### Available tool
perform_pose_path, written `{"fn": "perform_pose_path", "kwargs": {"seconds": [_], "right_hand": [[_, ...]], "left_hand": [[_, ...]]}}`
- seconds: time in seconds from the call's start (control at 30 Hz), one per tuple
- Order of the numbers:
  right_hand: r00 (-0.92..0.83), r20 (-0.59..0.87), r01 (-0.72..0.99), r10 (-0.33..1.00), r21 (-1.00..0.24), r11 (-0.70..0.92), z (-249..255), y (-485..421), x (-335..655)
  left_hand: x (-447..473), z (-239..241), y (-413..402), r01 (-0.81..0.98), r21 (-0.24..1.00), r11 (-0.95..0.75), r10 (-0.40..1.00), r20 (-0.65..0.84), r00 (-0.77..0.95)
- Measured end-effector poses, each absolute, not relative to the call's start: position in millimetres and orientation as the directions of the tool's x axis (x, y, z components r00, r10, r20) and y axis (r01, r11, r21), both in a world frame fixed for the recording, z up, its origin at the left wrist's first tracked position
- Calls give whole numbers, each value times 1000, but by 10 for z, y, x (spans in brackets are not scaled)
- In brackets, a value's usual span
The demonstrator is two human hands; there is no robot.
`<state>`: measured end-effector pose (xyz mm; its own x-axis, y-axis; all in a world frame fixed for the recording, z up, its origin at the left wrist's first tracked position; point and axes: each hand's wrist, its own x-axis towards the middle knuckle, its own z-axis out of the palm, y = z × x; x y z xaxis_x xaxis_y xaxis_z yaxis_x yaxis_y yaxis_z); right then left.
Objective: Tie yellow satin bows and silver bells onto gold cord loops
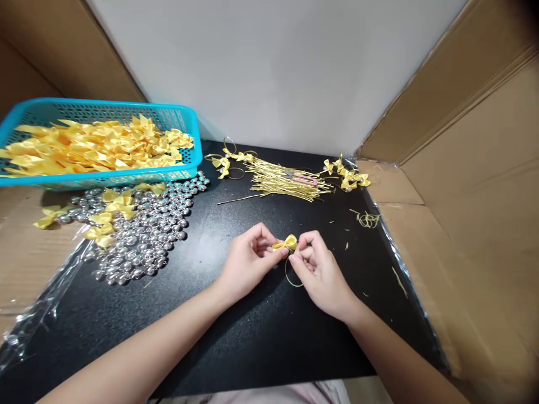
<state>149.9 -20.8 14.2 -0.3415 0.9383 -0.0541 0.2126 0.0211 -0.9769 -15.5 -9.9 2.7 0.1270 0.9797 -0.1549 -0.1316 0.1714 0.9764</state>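
Over the middle of the black table, my left hand pinches a small yellow ribbon bow between thumb and fingers. A thin gold cord hangs in a loop under the bow. Close beside it, my right hand has its thumb and index finger pressed together at the cord by the bow's right side. The exact spot of that pinch is partly hidden by the fingers. Behind the hands lies a bundle of cut gold cords, with pink-handled thread snips on top.
A turquoise basket full of yellow bows stands at the back left. In front of it spread many silver bells with several loose bows. Bows with cords lie at the back and right, near cord scraps. Cardboard walls flank the table.
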Motion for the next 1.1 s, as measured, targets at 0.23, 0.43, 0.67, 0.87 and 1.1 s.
{"fn": "perform_pose_path", "kwargs": {"seconds": [0.23, 0.43, 0.67, 0.87, 1.1], "right_hand": [[-343, -66, 153, 937, -988, -13, 131, -205, 1499], [-372, -71, 59, 926, -997, -53, 160, -196, 1495], [-396, -83, 0, 914, -996, -90, 184, -187, 1513], [-432, -121, -68, 894, -984, -166, 213, -172, 1530], [-428, -139, -84, 893, -978, -193, 229, -164, 1521]], "left_hand": [[-135, 16, -99, -182, 963, 197, 974, -170, 151], [-145, 43, -95, -205, 951, 230, 964, -194, 183], [-150, 68, -83, -233, 926, 297, 939, -240, 244], [-149, 71, -81, -261, 907, 331, 924, -256, 283], [-158, 72, -90, -260, 903, 342, 918, -261, 299]]}}
